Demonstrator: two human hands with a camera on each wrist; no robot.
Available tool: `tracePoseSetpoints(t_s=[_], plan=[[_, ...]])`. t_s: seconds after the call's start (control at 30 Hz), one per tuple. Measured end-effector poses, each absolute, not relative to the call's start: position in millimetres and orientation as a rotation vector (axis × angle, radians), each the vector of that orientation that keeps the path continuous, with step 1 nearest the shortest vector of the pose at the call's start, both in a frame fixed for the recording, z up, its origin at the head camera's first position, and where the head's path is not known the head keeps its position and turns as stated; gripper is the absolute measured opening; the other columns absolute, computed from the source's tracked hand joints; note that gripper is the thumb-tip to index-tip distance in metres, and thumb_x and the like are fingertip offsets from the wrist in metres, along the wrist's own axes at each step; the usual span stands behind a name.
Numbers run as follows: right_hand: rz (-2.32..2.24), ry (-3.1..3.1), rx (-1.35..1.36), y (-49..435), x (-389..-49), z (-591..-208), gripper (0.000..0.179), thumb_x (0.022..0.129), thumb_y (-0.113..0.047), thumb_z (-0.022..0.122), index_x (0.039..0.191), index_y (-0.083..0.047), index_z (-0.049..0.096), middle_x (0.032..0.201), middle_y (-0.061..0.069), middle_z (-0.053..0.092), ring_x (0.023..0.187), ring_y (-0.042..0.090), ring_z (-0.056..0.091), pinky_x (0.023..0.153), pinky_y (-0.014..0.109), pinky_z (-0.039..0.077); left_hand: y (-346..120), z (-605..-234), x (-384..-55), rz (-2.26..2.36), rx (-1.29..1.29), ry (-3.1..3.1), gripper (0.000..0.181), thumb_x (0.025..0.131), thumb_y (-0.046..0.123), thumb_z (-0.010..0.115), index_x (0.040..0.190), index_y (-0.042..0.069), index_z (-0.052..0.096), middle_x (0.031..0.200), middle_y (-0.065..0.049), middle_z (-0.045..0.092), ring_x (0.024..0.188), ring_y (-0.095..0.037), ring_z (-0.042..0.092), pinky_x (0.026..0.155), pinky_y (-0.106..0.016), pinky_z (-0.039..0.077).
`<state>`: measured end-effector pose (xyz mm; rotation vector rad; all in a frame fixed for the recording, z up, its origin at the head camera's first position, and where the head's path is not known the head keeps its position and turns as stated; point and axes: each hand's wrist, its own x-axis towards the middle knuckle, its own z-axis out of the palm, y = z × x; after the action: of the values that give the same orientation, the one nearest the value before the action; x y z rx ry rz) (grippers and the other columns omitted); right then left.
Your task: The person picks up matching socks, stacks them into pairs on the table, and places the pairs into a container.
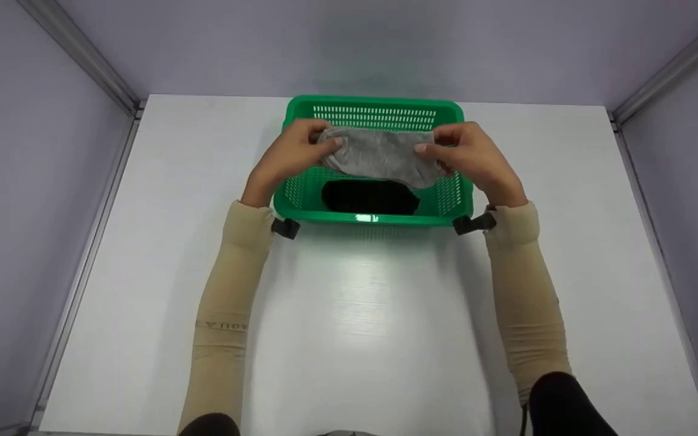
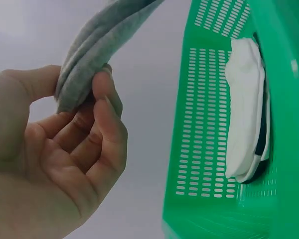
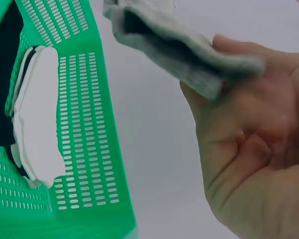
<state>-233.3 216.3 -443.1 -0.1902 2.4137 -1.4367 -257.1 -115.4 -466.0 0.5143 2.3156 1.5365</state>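
A grey sock (image 1: 379,154), seemingly folded, is stretched level above a green plastic basket (image 1: 349,220). My left hand (image 1: 291,152) pinches its left end between thumb and fingers. At the other end, my right hand (image 1: 476,156) pinches the fabric near its opening, which shows in the right wrist view. Below, inside the basket, lies a black sock (image 1: 370,197). White socks (image 2: 243,107) with a dark one against them stand on edge in the basket in the left wrist view. From the head view those white socks cannot be seen.
The basket stands at the back of a white table (image 1: 361,327), close to the rear wall (image 1: 385,48). Side walls (image 1: 28,200) with metal edge rails rise on the left and right. Small black cameras (image 1: 286,228) are strapped at both wrists, near the basket's front rim.
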Motion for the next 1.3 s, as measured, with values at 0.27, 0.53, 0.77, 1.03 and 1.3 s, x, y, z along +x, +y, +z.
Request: tracePoseSetpoints(t_s=[0.27, 0.53, 0.77, 1.03, 1.3], plan=[[-1.599, 2.282, -0.096, 203, -287, -469, 0.038, 0.099, -0.037, 0.074, 0.097, 0.001, 0.067, 0.094, 0.005, 0.065, 0.086, 0.022, 0.066, 0.085, 0.033, 0.061, -115, -478, -297, 1.582, 0.397, 2.379, 0.017, 0.108, 0.025, 0.06, 0.104, 0.01, 0.069, 0.084, 0.002, 0.06, 0.074, -0.011, 0.055, 0.076, -0.033, 0.048], [-1.608, 2.263, -0.083, 195, -302, -489, 0.029, 0.103, -0.029, 0.068, 0.086, -0.007, 0.061, 0.083, 0.0, 0.054, 0.08, 0.016, 0.055, 0.085, 0.035, 0.053, -97, -495, -316, 1.351, 0.308, 2.514, 0.028, 0.109, 0.02, 0.056, 0.13, 0.007, 0.068, 0.119, -0.011, 0.069, 0.084, -0.014, 0.056, 0.076, -0.03, 0.045], [-1.434, 2.279, -0.09, 198, -307, -503, 0.044, 0.107, -0.028, 0.063, 0.073, -0.015, 0.037, 0.069, -0.002, 0.028, 0.065, 0.017, 0.028, 0.074, 0.038, 0.035, -86, -501, -324, 1.178, 0.28, 2.468, 0.042, 0.106, 0.013, 0.052, 0.147, 0.008, 0.057, 0.148, -0.014, 0.058, 0.11, -0.023, 0.058, 0.087, -0.035, 0.047], [-1.362, 2.086, 0.0, 195, -305, -497, 0.035, 0.105, -0.016, 0.048, 0.073, -0.016, 0.034, 0.074, 0.002, 0.031, 0.07, 0.021, 0.03, 0.072, 0.039, 0.035, -84, -509, -332, 1.04, 0.208, 2.322, 0.027, 0.103, 0.016, 0.057, 0.077, 0.019, 0.049, 0.073, 0.004, 0.039, 0.06, -0.013, 0.029, 0.067, -0.037, 0.036], [-1.298, 1.978, -0.125, 204, -313, -514, 0.034, 0.097, -0.003, 0.045, 0.072, -0.016, 0.026, 0.072, -0.002, 0.023, 0.066, 0.016, 0.022, 0.065, 0.034, 0.027, -87, -503, -326, 0.965, 0.286, 2.133, 0.025, 0.105, 0.026, 0.062, 0.121, 0.009, 0.069, 0.094, 0.004, 0.055, 0.075, -0.012, 0.052, 0.092, -0.043, 0.053]])
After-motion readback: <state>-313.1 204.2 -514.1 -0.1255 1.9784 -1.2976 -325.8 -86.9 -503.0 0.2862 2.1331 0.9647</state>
